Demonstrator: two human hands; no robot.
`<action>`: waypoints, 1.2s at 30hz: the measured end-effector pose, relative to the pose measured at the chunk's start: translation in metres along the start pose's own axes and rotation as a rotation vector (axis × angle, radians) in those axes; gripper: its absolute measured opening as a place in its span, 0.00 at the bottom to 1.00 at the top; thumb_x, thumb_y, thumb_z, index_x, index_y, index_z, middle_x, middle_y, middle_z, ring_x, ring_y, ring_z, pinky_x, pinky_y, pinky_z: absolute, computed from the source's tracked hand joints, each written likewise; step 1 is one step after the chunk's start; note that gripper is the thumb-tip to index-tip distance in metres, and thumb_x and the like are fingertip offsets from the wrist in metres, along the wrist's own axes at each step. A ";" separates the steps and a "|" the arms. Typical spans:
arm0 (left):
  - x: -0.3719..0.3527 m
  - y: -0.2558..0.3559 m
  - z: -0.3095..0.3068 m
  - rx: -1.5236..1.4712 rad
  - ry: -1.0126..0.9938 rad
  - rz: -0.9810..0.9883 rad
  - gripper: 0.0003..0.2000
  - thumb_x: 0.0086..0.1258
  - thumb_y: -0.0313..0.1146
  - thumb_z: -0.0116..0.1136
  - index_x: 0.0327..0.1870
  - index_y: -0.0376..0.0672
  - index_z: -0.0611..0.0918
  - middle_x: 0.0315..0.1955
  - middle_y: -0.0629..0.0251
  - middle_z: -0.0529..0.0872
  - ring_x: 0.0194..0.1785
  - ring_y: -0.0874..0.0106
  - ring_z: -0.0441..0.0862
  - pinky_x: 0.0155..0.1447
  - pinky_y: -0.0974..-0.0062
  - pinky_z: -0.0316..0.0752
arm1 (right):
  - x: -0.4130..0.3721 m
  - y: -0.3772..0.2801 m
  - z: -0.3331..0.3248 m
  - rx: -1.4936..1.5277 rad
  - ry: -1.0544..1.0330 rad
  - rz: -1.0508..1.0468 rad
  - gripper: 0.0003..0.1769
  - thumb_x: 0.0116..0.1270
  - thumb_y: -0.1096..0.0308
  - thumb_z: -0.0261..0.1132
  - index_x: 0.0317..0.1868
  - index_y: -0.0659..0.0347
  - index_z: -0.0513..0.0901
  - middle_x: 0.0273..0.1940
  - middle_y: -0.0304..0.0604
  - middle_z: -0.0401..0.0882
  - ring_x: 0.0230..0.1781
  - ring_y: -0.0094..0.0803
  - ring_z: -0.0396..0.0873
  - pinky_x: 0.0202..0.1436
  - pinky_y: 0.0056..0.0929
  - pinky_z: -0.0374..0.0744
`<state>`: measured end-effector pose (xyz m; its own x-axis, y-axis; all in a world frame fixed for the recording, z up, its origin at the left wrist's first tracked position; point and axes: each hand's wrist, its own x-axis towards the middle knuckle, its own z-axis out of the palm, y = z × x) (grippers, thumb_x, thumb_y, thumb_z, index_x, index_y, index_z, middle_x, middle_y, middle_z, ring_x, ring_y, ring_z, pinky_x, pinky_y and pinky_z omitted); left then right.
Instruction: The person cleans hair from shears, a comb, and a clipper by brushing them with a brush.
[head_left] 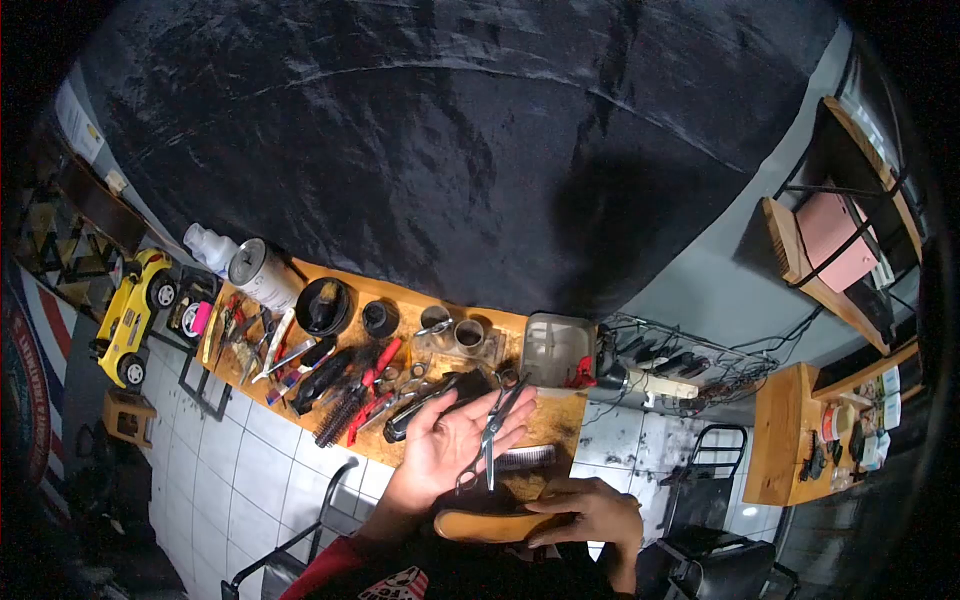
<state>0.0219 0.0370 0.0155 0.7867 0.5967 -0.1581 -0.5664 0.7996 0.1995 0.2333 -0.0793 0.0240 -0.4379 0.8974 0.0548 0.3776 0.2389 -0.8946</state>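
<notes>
My left hand point(440, 452) is palm up above the table's front edge, with a pair of metal scissors point(489, 440) lying across its outstretched fingers. The finger rings of the scissors show near the lower edge of the palm and by the fingertips. My right hand point(597, 512) grips a curved brush with a smooth wooden back point(480, 526) by its right end, close below the left hand. A pale comb point(528, 457) lies on the table just beyond my hands. Behind the left fingers, black hair clippers point(405, 424) are partly covered.
The wooden table point(565, 412) bears a round hairbrush point(343, 413), a black bowl point(323, 306), a spray can point(262, 272) and a grey tray point(556, 345). Chairs point(715, 560) stand on both sides. A yellow toy car point(133, 320) is at left, a wooden shelf point(775, 440) at right.
</notes>
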 end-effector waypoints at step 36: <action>-0.009 0.005 -0.003 0.038 -0.032 0.037 0.39 0.70 0.53 0.40 0.71 0.25 0.55 0.73 0.46 0.55 0.76 0.58 0.52 0.78 0.62 0.47 | -0.002 0.007 -0.014 -0.098 0.165 -0.004 0.26 0.40 0.61 0.82 0.42 0.62 0.87 0.38 0.46 0.84 0.35 0.35 0.84 0.37 0.28 0.80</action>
<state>0.0110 0.0356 0.0148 0.7734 0.6226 -0.1189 -0.5858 0.7738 0.2411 0.2485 -0.0746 0.0239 -0.3032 0.9430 0.1371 0.4576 0.2702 -0.8471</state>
